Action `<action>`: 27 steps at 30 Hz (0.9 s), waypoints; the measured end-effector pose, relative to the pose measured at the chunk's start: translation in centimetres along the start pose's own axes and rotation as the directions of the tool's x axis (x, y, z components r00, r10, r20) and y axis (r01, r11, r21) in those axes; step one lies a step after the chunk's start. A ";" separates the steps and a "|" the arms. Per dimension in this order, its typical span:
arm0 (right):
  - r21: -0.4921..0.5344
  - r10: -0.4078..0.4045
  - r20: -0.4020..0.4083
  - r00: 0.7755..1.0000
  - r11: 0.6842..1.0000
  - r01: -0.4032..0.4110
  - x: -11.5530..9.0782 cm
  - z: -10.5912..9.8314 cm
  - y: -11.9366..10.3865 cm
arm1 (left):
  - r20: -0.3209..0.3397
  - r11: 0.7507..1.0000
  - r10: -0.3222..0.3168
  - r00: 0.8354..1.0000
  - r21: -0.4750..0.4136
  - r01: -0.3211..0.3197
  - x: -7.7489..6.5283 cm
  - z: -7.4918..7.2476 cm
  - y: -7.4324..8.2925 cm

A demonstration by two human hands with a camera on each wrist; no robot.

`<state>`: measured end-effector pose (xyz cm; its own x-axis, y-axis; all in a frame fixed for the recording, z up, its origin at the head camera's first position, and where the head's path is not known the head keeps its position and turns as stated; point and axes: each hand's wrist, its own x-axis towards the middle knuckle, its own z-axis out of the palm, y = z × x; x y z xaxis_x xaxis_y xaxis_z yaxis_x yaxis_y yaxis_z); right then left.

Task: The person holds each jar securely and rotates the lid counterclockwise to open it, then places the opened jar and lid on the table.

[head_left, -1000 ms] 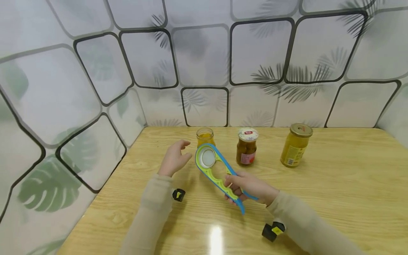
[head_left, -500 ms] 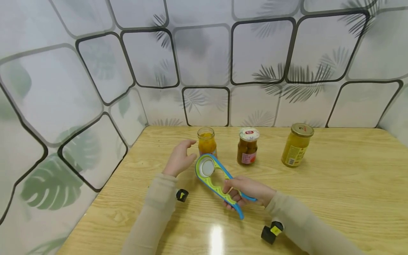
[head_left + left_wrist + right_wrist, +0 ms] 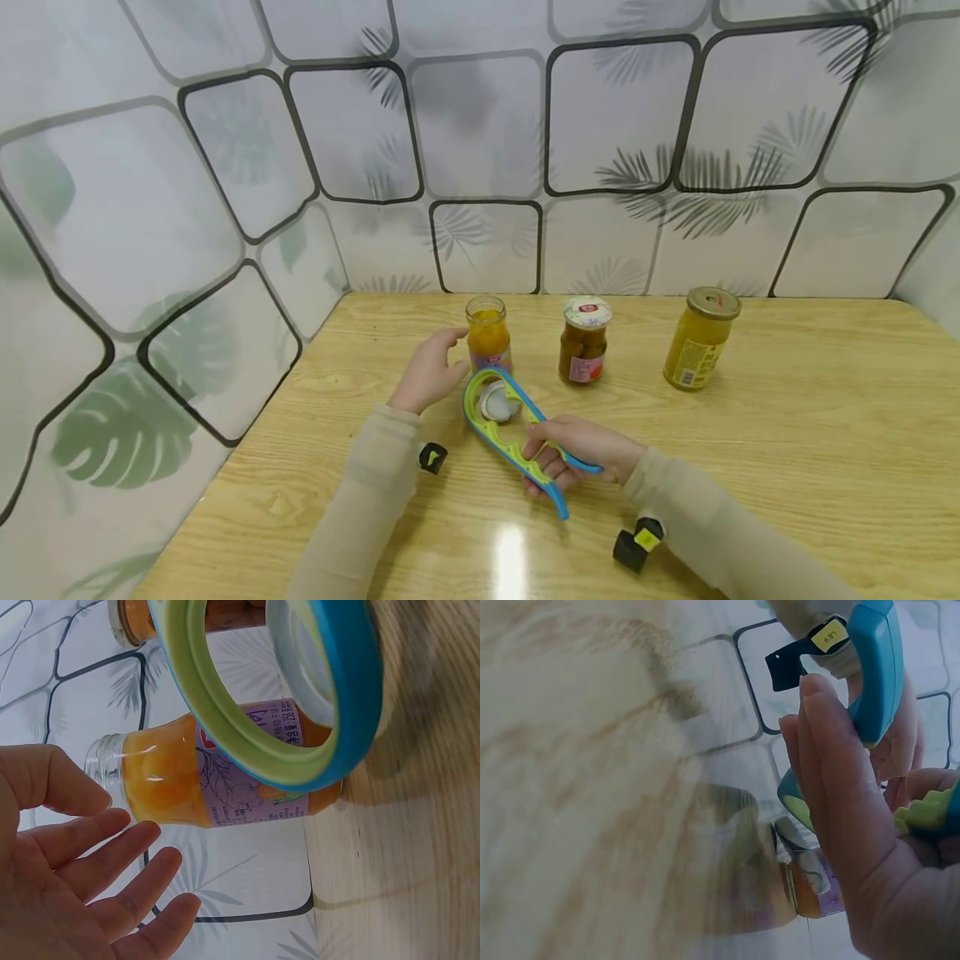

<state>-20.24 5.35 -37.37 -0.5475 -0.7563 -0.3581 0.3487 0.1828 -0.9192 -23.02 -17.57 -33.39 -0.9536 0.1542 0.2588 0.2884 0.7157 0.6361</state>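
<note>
My right hand (image 3: 581, 446) grips a blue-and-green jar opener (image 3: 517, 457) by its handles, fingers curled round one of them. A metal lid (image 3: 498, 402), pale inner side up, shows within the opener's loop in the head view, tilted and off the rounded end. Whether it touches the table is unclear. Behind the loop stands an open glass jar (image 3: 489, 335) of orange fruit, upright, with a purple label (image 3: 247, 772). My left hand (image 3: 431, 371) is beside this jar's left side, fingers loosely extended and holding nothing; in the left wrist view its fingertips are near the jar's neck.
Right of the open jar stands a brown-filled jar (image 3: 583, 342) with a white patterned lid. Farther right is a yellow jar (image 3: 701, 340) with a gold lid. The wooden table (image 3: 810, 433) meets a patterned wall (image 3: 480, 125) at its back edge.
The opener has come down towards me, away from the open jar. The lid, earlier seated in the loop's round end, now sits tilted and shifted out of it. My left hand has moved slightly right.
</note>
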 end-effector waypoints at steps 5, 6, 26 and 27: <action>0.004 0.010 -0.004 1.000 1.000 -0.010 0.0 0.0 0.1 | 0.007 1.000 -0.002 1.000 0.010 0.002 0.0 0.1 0.1; 0.003 0.013 -0.006 1.000 1.000 -0.013 0.0 0.0 0.1 | 0.009 1.000 -0.004 1.000 0.011 0.004 0.0 0.2 0.1; -0.025 0.001 0.019 1.000 1.000 0.000 -0.1 -0.1 0.0 | 0.018 1.000 -0.011 1.000 0.017 0.010 0.0 0.2 0.1; -0.028 -0.002 0.023 1.000 1.000 0.003 -0.1 -0.1 0.0 | 0.018 1.000 -0.010 1.000 0.019 0.010 0.0 0.2 0.1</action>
<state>-20.24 5.54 -37.37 -0.5304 -0.7711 -0.3523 0.3260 0.1980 -0.9244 -23.05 -17.34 -33.50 -0.9579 0.1587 0.2394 0.2771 0.7299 0.6248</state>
